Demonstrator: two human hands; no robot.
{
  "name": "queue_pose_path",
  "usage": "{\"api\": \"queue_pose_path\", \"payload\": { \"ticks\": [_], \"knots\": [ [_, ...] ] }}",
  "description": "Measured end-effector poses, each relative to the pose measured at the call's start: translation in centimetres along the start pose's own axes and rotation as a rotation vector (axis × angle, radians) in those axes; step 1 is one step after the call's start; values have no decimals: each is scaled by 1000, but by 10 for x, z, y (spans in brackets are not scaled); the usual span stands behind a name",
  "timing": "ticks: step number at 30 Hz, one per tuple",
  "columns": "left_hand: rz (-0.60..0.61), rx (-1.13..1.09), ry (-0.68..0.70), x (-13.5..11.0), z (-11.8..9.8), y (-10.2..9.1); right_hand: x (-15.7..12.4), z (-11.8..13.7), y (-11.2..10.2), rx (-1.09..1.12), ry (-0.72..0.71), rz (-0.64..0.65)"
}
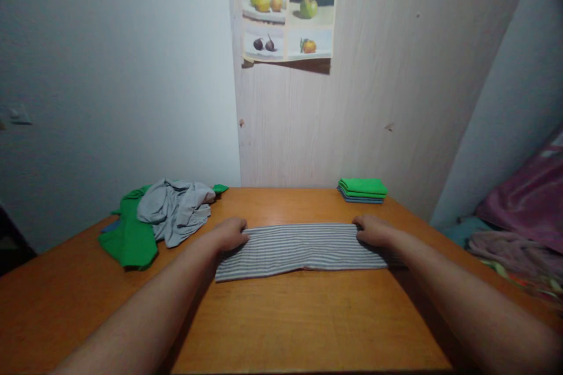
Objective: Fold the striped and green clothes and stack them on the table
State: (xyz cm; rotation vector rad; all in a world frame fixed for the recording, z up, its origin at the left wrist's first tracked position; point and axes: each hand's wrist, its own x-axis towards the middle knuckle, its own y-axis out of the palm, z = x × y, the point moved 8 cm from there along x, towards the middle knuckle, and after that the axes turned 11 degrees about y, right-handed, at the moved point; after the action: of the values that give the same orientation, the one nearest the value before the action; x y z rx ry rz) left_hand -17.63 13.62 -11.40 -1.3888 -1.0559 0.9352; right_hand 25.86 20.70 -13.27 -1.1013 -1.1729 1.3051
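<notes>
A grey-and-white striped garment (301,249) lies folded into a long flat band across the middle of the wooden table (281,316). My left hand (231,233) rests on its left end with the fingers curled over the cloth. My right hand (373,230) presses on its right end, fingers bent down onto the fabric. Both forearms reach in from the near edge.
A loose heap of grey and green clothes (158,220) sits at the table's back left. A small stack of folded green and blue cloths (362,189) lies at the back right. A fruit poster (288,20) hangs on the wall. Pink bedding (523,211) lies off to the right.
</notes>
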Motion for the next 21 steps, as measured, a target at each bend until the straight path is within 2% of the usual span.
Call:
{"api": "queue_pose_path", "payload": {
  "ticks": [4, 9, 13, 15, 17, 19, 21],
  "knots": [
    [5, 16, -3, 6, 2, -1, 7, -2, -5, -68, 35, -9],
    [-56, 77, -76, 19, 5, -8, 16, 7, -11, -92, 54, -79],
    [-112, 106, -85, 25, -5, -16, 22, 4, -10, -74, 91, -109],
    [-168, 105, -14, 21, -18, -22, 21, 0, -11, -44, 67, -127],
    [-213, 49, 117, 11, -36, -27, 13, -2, -13, 8, -13, -138],
    [-189, -89, 254, -3, -53, -27, -2, -3, -14, 71, -115, -126],
    [-125, -221, 335, -18, -64, -23, -21, -5, -12, 129, -188, -86]
  ]
}}
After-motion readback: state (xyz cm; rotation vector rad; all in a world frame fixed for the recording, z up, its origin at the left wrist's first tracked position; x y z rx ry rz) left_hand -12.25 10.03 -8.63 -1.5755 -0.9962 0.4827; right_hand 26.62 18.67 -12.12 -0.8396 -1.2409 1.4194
